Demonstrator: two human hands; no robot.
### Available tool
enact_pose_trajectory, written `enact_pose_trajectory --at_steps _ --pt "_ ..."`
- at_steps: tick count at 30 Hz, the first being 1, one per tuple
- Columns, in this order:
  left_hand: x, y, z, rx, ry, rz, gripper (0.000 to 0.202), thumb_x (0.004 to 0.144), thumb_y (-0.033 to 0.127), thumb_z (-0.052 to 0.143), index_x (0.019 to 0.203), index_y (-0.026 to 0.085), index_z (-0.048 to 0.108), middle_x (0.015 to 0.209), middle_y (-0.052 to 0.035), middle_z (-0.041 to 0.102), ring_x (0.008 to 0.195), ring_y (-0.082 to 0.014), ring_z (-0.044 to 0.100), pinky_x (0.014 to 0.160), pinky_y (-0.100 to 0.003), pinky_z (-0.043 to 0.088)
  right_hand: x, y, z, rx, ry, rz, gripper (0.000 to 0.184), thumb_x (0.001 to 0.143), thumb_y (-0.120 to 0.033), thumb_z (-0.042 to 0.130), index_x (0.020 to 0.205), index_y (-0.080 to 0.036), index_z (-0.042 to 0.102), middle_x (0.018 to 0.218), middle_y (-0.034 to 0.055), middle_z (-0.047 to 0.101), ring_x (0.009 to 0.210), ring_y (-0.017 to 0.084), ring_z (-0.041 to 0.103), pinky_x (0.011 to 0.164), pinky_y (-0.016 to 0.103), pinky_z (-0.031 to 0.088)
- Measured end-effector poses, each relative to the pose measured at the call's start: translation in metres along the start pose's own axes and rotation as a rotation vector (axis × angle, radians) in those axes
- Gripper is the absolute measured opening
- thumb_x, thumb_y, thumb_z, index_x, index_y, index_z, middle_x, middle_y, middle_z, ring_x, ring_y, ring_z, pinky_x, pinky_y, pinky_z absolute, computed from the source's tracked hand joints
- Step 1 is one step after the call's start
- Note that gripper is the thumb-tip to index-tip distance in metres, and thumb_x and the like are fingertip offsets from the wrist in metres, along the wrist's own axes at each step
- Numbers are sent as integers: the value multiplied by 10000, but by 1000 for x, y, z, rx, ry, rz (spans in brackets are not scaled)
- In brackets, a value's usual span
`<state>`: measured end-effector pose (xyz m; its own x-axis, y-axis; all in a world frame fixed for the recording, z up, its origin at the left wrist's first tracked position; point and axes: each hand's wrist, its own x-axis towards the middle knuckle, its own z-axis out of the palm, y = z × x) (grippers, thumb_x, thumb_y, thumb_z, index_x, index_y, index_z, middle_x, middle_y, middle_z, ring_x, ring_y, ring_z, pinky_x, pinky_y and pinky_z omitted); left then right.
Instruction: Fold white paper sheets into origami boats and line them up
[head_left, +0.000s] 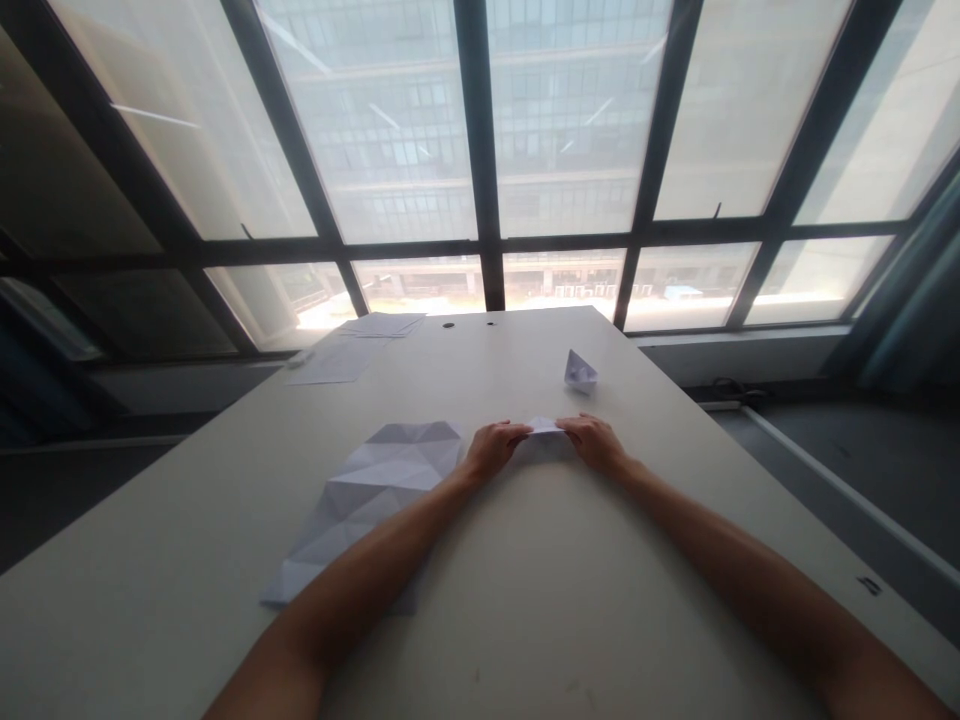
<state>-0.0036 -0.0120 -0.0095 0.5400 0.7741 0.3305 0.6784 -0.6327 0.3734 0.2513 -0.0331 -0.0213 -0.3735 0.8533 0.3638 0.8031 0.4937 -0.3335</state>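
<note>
Both arms reach forward over the white table. Between them is a small piece of folded white paper (545, 426), held just at or above the tabletop. My left hand (496, 446) is closed on its left end, and my right hand (595, 440) pinches the right end. Much of the paper is covered by the fingers. Beyond my right hand stands a small folded paper shape (580, 372) with a pointed top. A large creased sheet of paper (382, 478) lies left of my left hand, partly hidden under the left forearm.
The white table (525, 600) narrows toward large dark-framed windows (484, 150). Loose paper sheets (337, 358) lie at its far left. Two small dark holes show near the far edge. A dark mark (868, 586) is by the right edge, and a blue curtain (892, 290) hangs at right.
</note>
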Motion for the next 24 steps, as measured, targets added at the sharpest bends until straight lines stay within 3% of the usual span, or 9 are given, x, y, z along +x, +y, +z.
enact_pose_trajectory --at_steps 5,10,13,18,24 --pt "2 -4 2 31 46 89 372 1044 261 384 1253 310 688 1320 27 667 1272 -174 590 1203 -401 303 1 1 3 -36 -2 -10 502 975 -166 308 1370 -226 613 1407 47 606 1301 227 555 1165 405 326" --pt "1 -6 2 219 -79 115 481 932 80 407 1296 288 643 1436 -2 580 1402 -207 453 1241 -530 106 0 5 5 -123 -169 -50 651 846 -51 347 1466 -174 503 1551 84 435 1449 218 373 1203 472 232" --pt "-2 -1 2 296 -161 116 463 920 163 470 1360 256 581 1498 -50 513 1443 -239 386 1232 -570 30 -2 3 4 -170 -232 -71 632 869 -107 381 1495 -156 455 1587 104 373 1480 230 310 1219 503 160" --pt "-6 8 5 320 -212 163 541 995 421 435 1476 174 446 1571 -137 396 1487 -261 299 1234 -540 22 -3 -10 5 -224 -226 -78 586 1011 -384 334 1520 -101 398 1593 173 339 1504 273 245 1226 540 26" --pt "-6 10 9 240 -299 221 697 1032 574 293 1596 173 209 1637 -137 234 1530 -259 170 1233 -496 81 -3 -21 13 -115 -311 -122 711 1032 -508 241 1571 -44 256 1634 178 217 1528 258 153 1239 458 98"
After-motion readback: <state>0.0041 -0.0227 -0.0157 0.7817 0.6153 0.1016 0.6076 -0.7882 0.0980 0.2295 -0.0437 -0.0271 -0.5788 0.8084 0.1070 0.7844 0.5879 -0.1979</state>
